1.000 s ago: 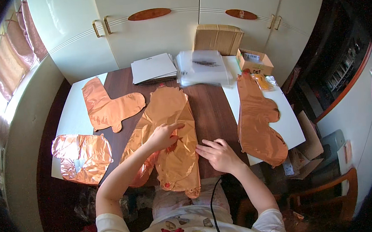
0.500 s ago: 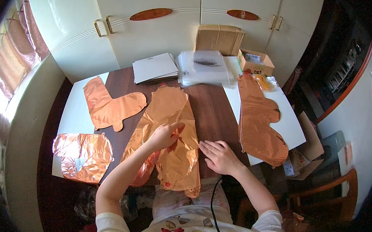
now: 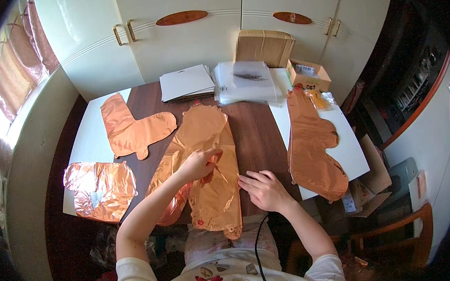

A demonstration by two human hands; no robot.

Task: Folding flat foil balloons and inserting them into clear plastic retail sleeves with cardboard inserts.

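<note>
A flat, copper-coloured foil balloon [image 3: 209,128] lies lengthwise in front of me, its lower end reaching past the table's near edge. My left hand [image 3: 199,164] rests on the middle of it, fingers curled and pressed together; whatever they may grip is hidden. At the balloon's right edge, the fingertips of my right hand [image 3: 261,191] touch or nearly touch the foil, with the fingers stretched out. More foil shows to the left of the balloon, under my left forearm; I cannot tell whether it is a separate piece.
Other flat foil balloons lie around: an angled one [image 3: 135,127] and a crinkled one [image 3: 101,193] at left, a long one [image 3: 311,147] at right. Behind are white cards [image 3: 187,82], clear plastic sleeves [image 3: 246,84], a cardboard box [image 3: 264,48] and a small open box [image 3: 309,75].
My right hand has shifted slightly left, toward the balloon's edge. The balloon's lower part has moved very slightly to the left. My left hand stays in nearly the same place.
</note>
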